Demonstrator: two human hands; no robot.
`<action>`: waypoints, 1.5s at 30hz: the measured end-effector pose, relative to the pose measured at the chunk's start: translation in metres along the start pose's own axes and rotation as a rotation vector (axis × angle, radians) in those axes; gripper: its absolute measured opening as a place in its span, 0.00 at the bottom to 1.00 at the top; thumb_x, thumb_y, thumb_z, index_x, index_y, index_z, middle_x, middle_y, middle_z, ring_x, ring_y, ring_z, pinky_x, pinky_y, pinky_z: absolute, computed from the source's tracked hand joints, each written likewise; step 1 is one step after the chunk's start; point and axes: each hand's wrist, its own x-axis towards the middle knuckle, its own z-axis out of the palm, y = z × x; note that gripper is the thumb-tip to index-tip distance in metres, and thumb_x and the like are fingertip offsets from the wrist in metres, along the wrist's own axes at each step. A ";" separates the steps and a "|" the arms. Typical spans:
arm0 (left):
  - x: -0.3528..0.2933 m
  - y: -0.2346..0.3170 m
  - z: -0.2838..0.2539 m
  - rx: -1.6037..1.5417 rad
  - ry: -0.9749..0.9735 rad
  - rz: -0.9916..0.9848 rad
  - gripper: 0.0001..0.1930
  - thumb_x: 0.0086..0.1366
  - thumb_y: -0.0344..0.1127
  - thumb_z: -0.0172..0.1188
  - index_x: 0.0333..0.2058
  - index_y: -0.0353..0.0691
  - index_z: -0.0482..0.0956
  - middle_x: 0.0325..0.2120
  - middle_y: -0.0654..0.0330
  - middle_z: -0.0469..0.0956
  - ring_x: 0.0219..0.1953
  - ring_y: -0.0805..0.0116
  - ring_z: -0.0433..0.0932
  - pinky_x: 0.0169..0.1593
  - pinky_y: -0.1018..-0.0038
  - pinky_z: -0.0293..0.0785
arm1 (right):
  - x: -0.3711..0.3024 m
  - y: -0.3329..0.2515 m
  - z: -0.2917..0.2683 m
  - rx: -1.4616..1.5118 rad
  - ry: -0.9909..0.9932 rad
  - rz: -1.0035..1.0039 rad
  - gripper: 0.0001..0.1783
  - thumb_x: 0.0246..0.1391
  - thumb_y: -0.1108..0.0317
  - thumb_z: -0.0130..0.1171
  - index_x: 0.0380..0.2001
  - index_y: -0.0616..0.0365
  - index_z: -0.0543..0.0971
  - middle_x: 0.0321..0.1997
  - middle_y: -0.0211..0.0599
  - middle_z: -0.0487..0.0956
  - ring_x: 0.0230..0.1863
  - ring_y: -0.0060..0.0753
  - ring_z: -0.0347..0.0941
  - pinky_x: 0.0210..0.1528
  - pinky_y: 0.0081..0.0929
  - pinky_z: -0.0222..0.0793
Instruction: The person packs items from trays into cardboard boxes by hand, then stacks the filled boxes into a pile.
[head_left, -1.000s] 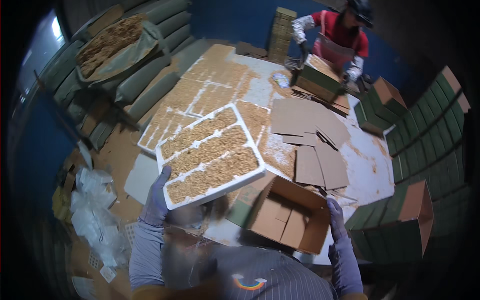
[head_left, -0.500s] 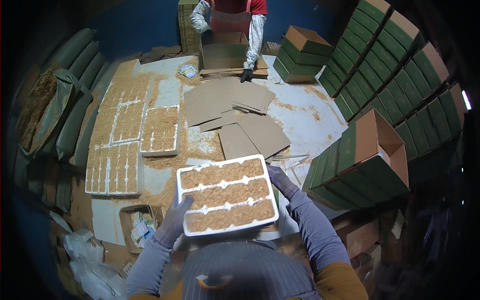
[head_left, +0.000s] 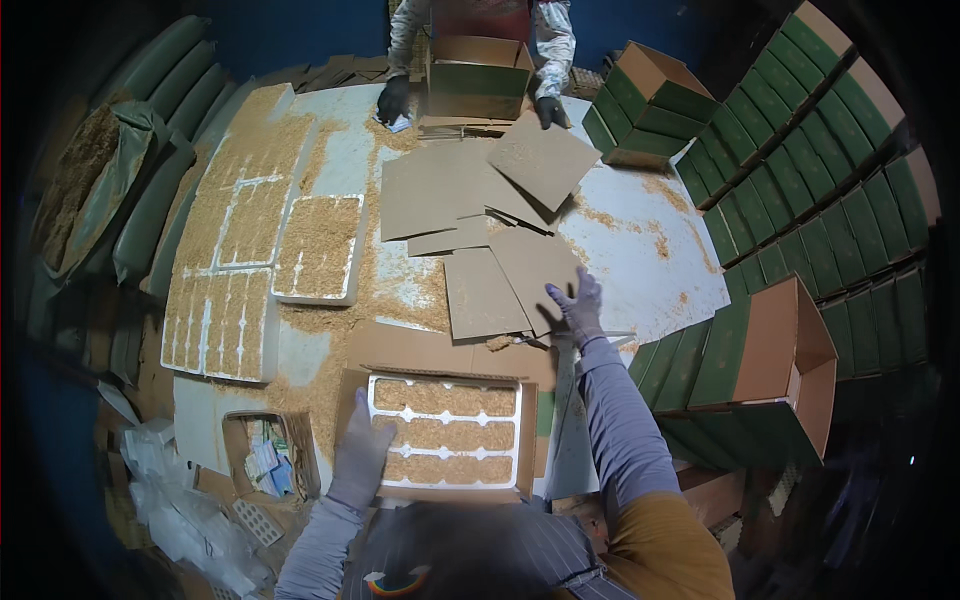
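Observation:
A white foam tray (head_left: 444, 418), its three long rows filled with sawdust-like material, sits inside an open cardboard box (head_left: 526, 440) in front of me. My left hand (head_left: 362, 455), in a light purple-grey glove, grips the left side of the box, its thumb over the tray's rim. My right hand (head_left: 580, 308), gloved alike, is stretched forward with fingers spread at the right edge of a flat cardboard sheet (head_left: 535, 262). Whether its fingertips touch the sheet I cannot tell. More loose sheets (head_left: 430, 190) overlap beyond it.
Across the table a co-worker's dark-gloved hands (head_left: 548, 112) are at a cardboard sheet and a small packet, beside a box (head_left: 480, 80). Sawdust-filled trays (head_left: 318, 250) stand left. Green boxes (head_left: 690, 350) are stacked right. A small carton (head_left: 232, 450) of packets sits near left.
The tray has gone down into the box. My right hand has let go of it and moved forward to the sheets. Across the table, the co-worker has lifted a sheet's edge and reached the packet.

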 end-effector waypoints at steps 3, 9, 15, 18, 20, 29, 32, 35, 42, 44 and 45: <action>-0.017 -0.001 -0.005 0.350 0.116 0.385 0.30 0.61 0.34 0.58 0.58 0.25 0.60 0.52 0.38 0.68 0.56 0.43 0.67 0.58 0.61 0.64 | 0.018 0.003 -0.008 -0.422 -0.123 0.268 0.66 0.32 0.30 0.66 0.67 0.57 0.50 0.60 0.52 0.67 0.64 0.52 0.60 0.63 0.47 0.54; -0.047 -0.024 -0.066 0.441 0.306 0.456 0.18 0.55 0.33 0.63 0.45 0.40 0.73 0.47 0.49 0.74 0.51 0.45 0.73 0.54 0.59 0.70 | 0.023 0.078 -0.043 0.464 -0.088 0.195 0.24 0.41 0.62 0.72 0.38 0.68 0.77 0.31 0.38 0.80 0.26 0.26 0.75 0.30 0.24 0.74; -0.084 -0.128 -0.140 0.554 0.251 -0.392 0.15 0.53 0.40 0.65 0.40 0.44 0.80 0.42 0.58 0.77 0.51 0.55 0.71 0.56 0.59 0.65 | -0.008 0.072 -0.096 0.314 -0.089 0.016 0.10 0.53 0.66 0.61 0.29 0.64 0.80 0.22 0.27 0.76 0.22 0.19 0.67 0.26 0.20 0.63; -0.087 -0.154 -0.140 0.860 0.151 -0.225 0.17 0.54 0.43 0.64 0.42 0.45 0.79 0.41 0.59 0.77 0.54 0.59 0.67 0.59 0.60 0.60 | -0.045 -0.003 -0.154 0.143 0.089 -0.173 0.13 0.57 0.68 0.56 0.40 0.68 0.79 0.38 0.40 0.82 0.39 0.28 0.75 0.44 0.25 0.69; -0.089 -0.186 -0.136 0.985 0.132 -0.046 0.16 0.54 0.43 0.64 0.40 0.46 0.80 0.39 0.58 0.77 0.51 0.59 0.70 0.58 0.61 0.61 | -0.090 -0.064 -0.169 0.045 0.215 -0.312 0.13 0.56 0.68 0.58 0.42 0.64 0.79 0.37 0.40 0.81 0.37 0.31 0.76 0.43 0.27 0.70; -0.068 -0.121 -0.152 0.383 0.370 -0.220 0.11 0.52 0.42 0.66 0.27 0.41 0.80 0.30 0.58 0.76 0.40 0.56 0.74 0.45 0.62 0.70 | -0.278 -0.134 -0.065 -0.715 -0.474 -1.049 0.11 0.49 0.64 0.54 0.36 0.49 0.79 0.34 0.32 0.75 0.43 0.38 0.71 0.51 0.39 0.65; -0.052 -0.066 -0.130 0.760 0.608 0.563 0.11 0.51 0.41 0.65 0.33 0.45 0.80 0.34 0.64 0.76 0.47 0.57 0.73 0.54 0.59 0.68 | -0.275 -0.147 -0.045 -0.773 -0.617 -0.947 0.09 0.53 0.60 0.53 0.34 0.44 0.81 0.36 0.30 0.78 0.42 0.33 0.75 0.45 0.34 0.68; -0.018 -0.001 -0.056 0.503 0.293 0.836 0.13 0.53 0.41 0.63 0.37 0.44 0.79 0.39 0.59 0.77 0.47 0.57 0.73 0.56 0.61 0.65 | -0.259 -0.127 -0.014 -0.448 -0.839 -0.990 0.11 0.57 0.60 0.50 0.39 0.36 0.81 0.39 0.29 0.79 0.46 0.36 0.75 0.49 0.34 0.70; -0.014 0.011 -0.024 0.453 -0.452 0.541 0.18 0.63 0.42 0.55 0.49 0.41 0.76 0.52 0.53 0.72 0.58 0.56 0.67 0.60 0.63 0.63 | -0.281 -0.143 -0.103 -0.450 -0.598 -0.669 0.14 0.56 0.62 0.55 0.46 0.46 0.78 0.44 0.34 0.78 0.47 0.37 0.74 0.51 0.33 0.70; -0.006 -0.002 -0.050 -0.036 -0.267 0.390 0.21 0.66 0.39 0.53 0.56 0.40 0.69 0.59 0.54 0.66 0.62 0.58 0.62 0.61 0.67 0.62 | -0.277 -0.117 -0.122 0.111 -0.157 -0.392 0.17 0.55 0.66 0.57 0.49 0.51 0.77 0.42 0.35 0.79 0.45 0.33 0.75 0.50 0.29 0.70; 0.003 -0.024 -0.062 -0.217 -0.144 0.272 0.24 0.67 0.39 0.51 0.60 0.40 0.65 0.62 0.54 0.62 0.64 0.61 0.60 0.62 0.69 0.61 | -0.271 -0.096 -0.118 0.323 -0.078 -0.153 0.18 0.55 0.67 0.57 0.51 0.53 0.76 0.40 0.34 0.79 0.44 0.30 0.75 0.49 0.26 0.71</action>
